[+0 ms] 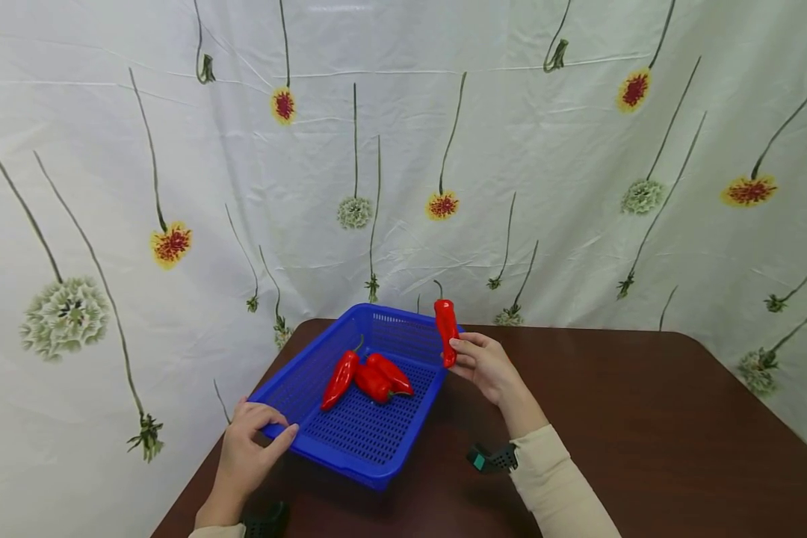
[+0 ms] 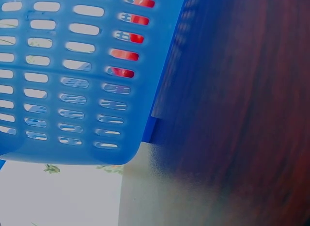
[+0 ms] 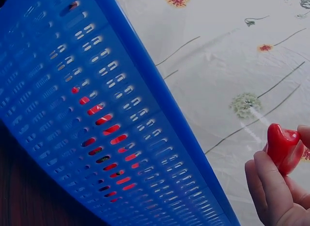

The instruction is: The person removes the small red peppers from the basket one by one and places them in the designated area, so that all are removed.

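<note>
Your right hand [image 1: 482,366] pinches a long, glossy red pepper [image 1: 447,321] by its lower end, stem up, near the far right corner of a blue, perforated plastic basket [image 1: 356,433]. Three more red peppers [image 1: 339,379] lie inside. Your left hand [image 1: 249,446] grips the basket's left corner, over a dark brown table [image 1: 619,418].
</note>
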`<state>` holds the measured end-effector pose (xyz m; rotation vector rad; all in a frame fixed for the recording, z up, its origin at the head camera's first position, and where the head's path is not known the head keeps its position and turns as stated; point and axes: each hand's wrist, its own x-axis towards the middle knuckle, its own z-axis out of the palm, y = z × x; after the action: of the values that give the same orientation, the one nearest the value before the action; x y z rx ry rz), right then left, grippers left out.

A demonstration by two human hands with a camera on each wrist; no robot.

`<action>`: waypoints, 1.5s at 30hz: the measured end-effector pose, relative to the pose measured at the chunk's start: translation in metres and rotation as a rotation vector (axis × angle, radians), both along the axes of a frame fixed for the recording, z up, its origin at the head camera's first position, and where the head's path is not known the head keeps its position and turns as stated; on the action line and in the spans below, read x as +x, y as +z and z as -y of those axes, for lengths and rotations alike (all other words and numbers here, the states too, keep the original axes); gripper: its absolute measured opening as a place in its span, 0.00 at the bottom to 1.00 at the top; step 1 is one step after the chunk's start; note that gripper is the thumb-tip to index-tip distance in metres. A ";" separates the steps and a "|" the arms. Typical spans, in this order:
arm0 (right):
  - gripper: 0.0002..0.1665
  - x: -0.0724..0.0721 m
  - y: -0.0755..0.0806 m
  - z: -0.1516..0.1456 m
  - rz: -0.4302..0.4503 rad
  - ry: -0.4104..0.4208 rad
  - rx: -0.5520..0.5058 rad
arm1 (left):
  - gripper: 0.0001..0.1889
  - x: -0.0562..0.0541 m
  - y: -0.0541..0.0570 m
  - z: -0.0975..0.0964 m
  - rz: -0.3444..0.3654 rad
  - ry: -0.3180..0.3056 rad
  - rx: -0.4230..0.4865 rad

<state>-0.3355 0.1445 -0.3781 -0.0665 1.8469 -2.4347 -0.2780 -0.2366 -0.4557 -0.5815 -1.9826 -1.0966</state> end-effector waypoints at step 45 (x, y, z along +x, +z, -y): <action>0.24 -0.005 -0.013 -0.056 0.049 -0.172 0.056 | 0.17 0.000 0.000 0.000 -0.002 0.011 -0.008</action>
<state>-0.3408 0.2002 -0.3911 0.1612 1.9734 -2.4661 -0.2785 -0.2366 -0.4561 -0.5753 -1.9871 -1.0820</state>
